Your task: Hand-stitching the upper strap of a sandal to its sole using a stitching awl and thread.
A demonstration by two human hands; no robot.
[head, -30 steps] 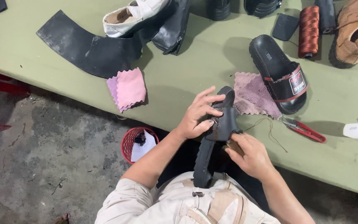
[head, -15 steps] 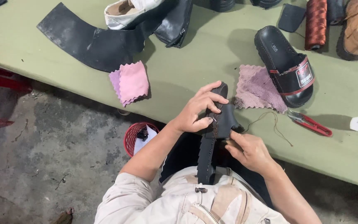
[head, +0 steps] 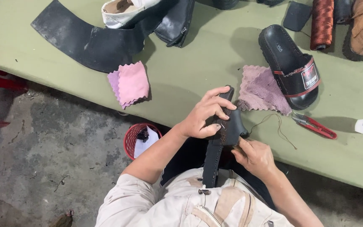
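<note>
My left hand (head: 205, 114) grips a black sandal (head: 220, 143) held upright on edge, its heel toward my lap and its toe on the green table's (head: 198, 54) front edge. Fingers wrap over the sandal's strap. My right hand (head: 253, 154) pinches at the sandal's side by the stitched seam; a thin brown thread (head: 274, 124) runs from there across the table. Whether a needle sits in the fingers cannot be made out.
A dull purple cloth (head: 262, 90), black slide sandal (head: 291, 65) and red snips (head: 315, 126) lie right of my hands. A pink cloth (head: 130, 83), black rubber sheet (head: 85, 38), white shoe (head: 124, 9), thread spool (head: 322, 21) sit farther off. Red basket (head: 139, 138) stands on the floor.
The hands and the sandal kept their grip and place; my right hand shifted slightly along the sandal's side. The view has drifted a little.
</note>
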